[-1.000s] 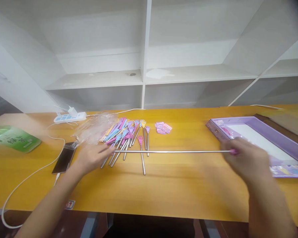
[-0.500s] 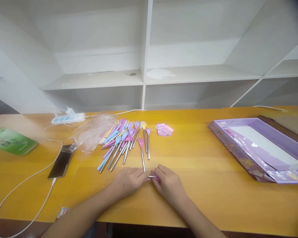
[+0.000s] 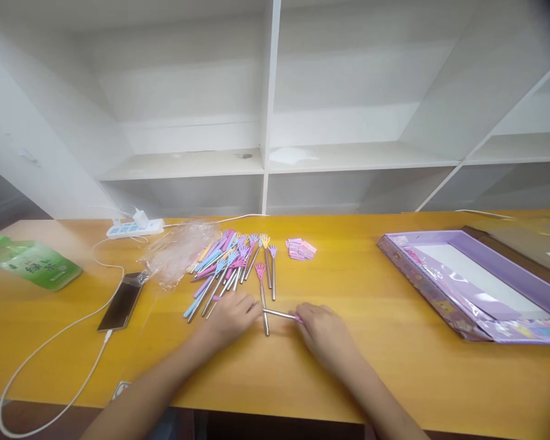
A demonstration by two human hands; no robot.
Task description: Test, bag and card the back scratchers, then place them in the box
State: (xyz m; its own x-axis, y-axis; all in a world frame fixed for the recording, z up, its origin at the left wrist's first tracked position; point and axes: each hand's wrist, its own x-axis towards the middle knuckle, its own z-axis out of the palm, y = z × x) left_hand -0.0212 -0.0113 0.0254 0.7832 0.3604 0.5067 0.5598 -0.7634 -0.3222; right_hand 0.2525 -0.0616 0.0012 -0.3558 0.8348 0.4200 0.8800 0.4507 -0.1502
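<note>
A telescopic back scratcher (image 3: 279,313) with a metal rod stretches sideways between my two hands. My left hand (image 3: 233,313) is closed around its handle, and a bit of pink shows past the fingers. At the other end my right hand (image 3: 323,330) is closed on the pink head, mostly hidden by the fingers. Under the rod lies another back scratcher with a pink hand-shaped head (image 3: 260,271). Just beyond my left hand is a pile of back scratchers (image 3: 229,260) with purple, blue, pink and yellow heads.
Small pink cards (image 3: 301,249) lie behind my hands. To the right is a purple box (image 3: 440,305). On the left are crinkled clear plastic (image 3: 178,253), a phone (image 3: 122,302) on a white cable, a green bottle (image 3: 41,264) and a power strip (image 3: 135,228). White shelves (image 3: 187,160) stand behind.
My hands have moved apart, and a longer stretch of the metal rod shows between them. The view has tilted up slightly, so the scene sits lower.
</note>
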